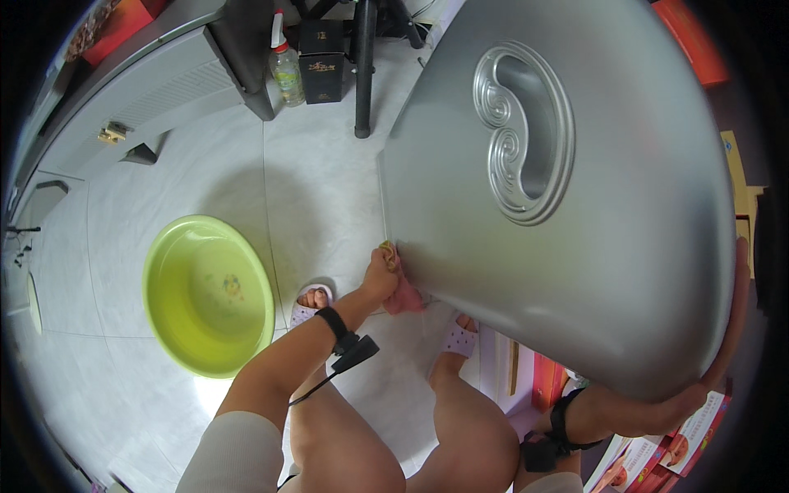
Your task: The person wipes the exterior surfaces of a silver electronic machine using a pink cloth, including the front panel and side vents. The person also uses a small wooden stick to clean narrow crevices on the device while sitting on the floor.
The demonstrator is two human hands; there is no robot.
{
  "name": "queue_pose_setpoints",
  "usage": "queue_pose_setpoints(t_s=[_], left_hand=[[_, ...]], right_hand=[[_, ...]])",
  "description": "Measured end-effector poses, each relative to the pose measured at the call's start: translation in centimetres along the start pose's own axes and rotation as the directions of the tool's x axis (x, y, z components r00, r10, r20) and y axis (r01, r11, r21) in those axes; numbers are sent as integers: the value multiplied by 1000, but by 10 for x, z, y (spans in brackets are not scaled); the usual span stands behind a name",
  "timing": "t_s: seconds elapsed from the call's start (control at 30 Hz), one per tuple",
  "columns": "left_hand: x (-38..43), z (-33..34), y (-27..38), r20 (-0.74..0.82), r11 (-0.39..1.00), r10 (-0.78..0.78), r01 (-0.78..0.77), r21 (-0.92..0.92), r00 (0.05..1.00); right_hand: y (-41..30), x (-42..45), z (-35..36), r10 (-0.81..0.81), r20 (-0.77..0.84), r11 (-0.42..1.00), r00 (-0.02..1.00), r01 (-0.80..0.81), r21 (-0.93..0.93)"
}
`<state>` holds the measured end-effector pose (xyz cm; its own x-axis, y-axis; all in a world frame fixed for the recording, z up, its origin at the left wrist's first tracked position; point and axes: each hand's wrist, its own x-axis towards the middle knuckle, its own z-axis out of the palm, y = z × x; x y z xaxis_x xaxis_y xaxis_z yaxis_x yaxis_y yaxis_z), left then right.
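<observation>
My left hand is closed around a pink and yellow-green cloth. It holds the cloth against the lower left edge of a large silver-grey moulded panel. An oval recessed grip with raised scrolls is set into the panel's face. At the far right, my right hand wraps around the panel's rim, its fingers stretched along the edge by the lens. The panel is tilted above my right foot and hides the floor behind it. Left of my feet stands a lime-green basin with clear liquid inside.
A grey cabinet stands at upper left. Beside it are a spray bottle, a black box and black metal stand legs. Printed cartons lie at lower right. A cable hangs from my left wrist strap.
</observation>
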<state>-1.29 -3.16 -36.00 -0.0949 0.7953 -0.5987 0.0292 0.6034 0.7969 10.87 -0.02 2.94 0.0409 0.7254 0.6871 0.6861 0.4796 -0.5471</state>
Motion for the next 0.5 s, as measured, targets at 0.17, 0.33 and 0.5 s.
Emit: queue_pose_setpoints(t_s=[0.17,0.33,0.5], left_hand=[[13,5,-9,-73,971,-120,133,201,990],[-46,-21,51,221,974,-68,113,-197,973],[-96,-44,117,268,950,197,-116,-289,943]], right_hand=[[2,2,-5,-62,81,995,995,69,-78],[-2,-4,15,-42,-135,988,990,21,-152],[3,0,-1,-12,13,1000,1000,12,0]])
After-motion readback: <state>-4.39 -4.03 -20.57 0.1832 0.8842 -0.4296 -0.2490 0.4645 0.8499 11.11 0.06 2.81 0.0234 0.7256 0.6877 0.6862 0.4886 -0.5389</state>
